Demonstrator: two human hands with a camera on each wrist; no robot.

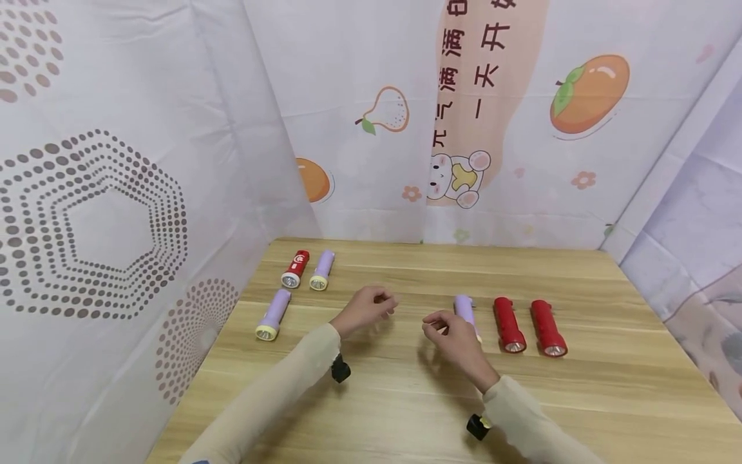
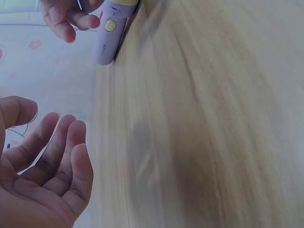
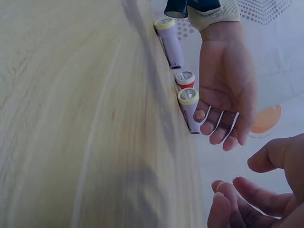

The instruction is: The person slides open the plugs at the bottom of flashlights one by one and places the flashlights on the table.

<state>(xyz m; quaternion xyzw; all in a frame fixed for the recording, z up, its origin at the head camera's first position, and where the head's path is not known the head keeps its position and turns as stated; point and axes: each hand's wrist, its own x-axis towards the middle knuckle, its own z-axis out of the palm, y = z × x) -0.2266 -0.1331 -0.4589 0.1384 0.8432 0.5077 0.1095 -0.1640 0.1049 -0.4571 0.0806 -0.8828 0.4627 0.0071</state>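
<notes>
My left hand (image 1: 366, 309) hovers over the middle of the table with loosely bent fingers and nothing in them. Facing it, my right hand (image 1: 455, 338) is also empty, its fingers relaxed. Just behind the right hand lies a purple flashlight (image 1: 464, 308), partly covered by it; the left wrist view shows that purple flashlight's yellow button (image 2: 110, 25). Two red flashlights (image 1: 509, 325) (image 1: 547, 327) lie further right. On the left are a red flashlight with a white head (image 1: 296, 268), a purple flashlight (image 1: 323, 269) beside it, and another purple flashlight (image 1: 275, 314) nearer me.
The wooden table (image 1: 371, 412) carries all the flashlights, their lenses turned toward the near side. Printed white curtains (image 1: 348, 51) hang behind the table and along both sides. A small black device (image 1: 340, 369) is worn at each wrist.
</notes>
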